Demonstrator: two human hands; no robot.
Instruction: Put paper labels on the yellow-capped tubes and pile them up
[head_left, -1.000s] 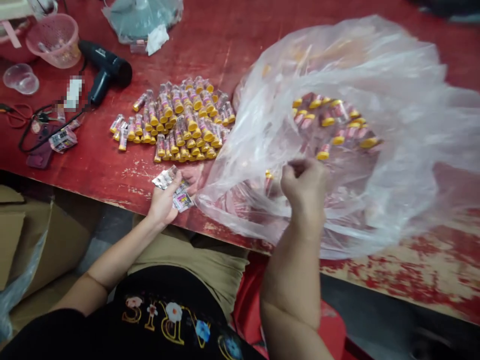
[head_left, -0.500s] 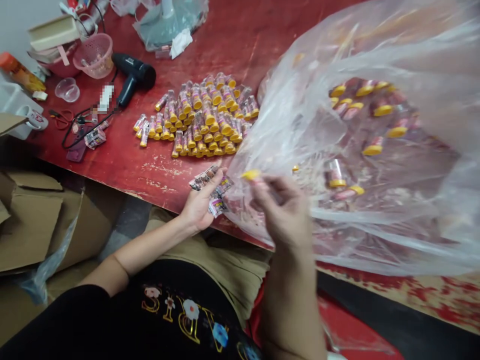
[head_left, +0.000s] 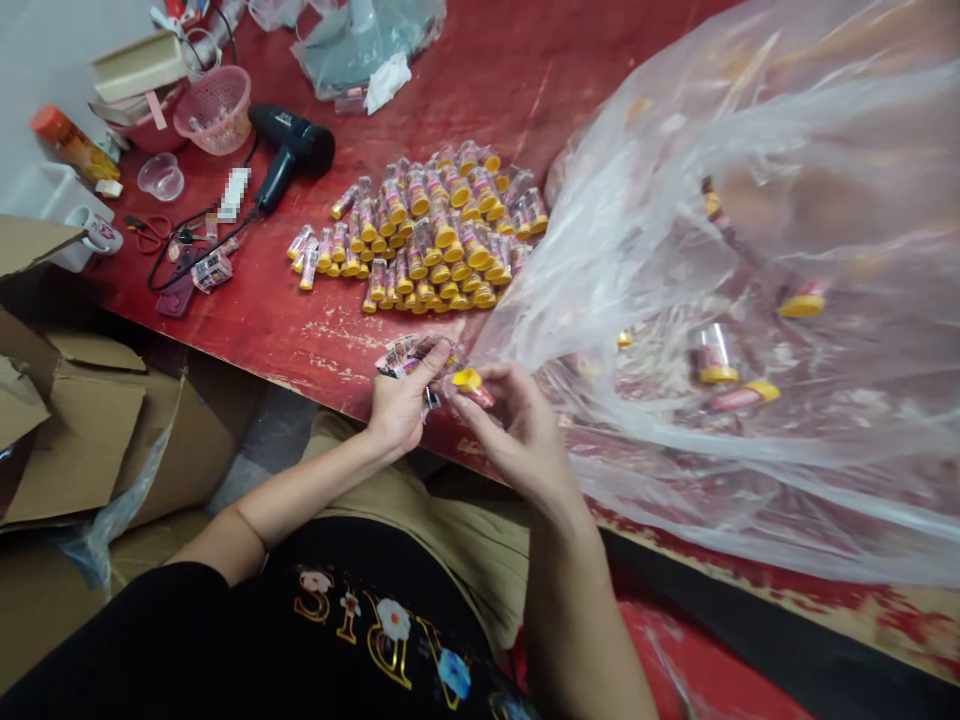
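My left hand (head_left: pixel 399 408) is closed on a fan of thin printed plastic sleeves (head_left: pixel 395 358), with the thumb on top. In the fingertips of my right hand (head_left: pixel 534 440) is a small tube with a yellow cap (head_left: pixel 468 380). The tube is right beside the sleeves, its cap facing up toward me. Whether it has entered a sleeve I cannot tell, since fingers cover part of it. Beyond both hands lies a stacked pile of clear, yellow-capped tubes (head_left: pixel 427 235) with pink printing.
A large clear plastic bag (head_left: pixel 645 230) with several more tubes covers the table's right side. At the left are a hair dryer (head_left: pixel 289 150), a pink basket (head_left: pixel 217 110), red scissors (head_left: pixel 150 233) and a mug (head_left: pixel 96 230). Cardboard boxes (head_left: pixel 82 430) stand below the table edge.
My right hand has moved left with the yellow-capped tube, bringing it up to the sleeves in my left hand. The bag's plastic has shifted, and fewer tubes show through it.
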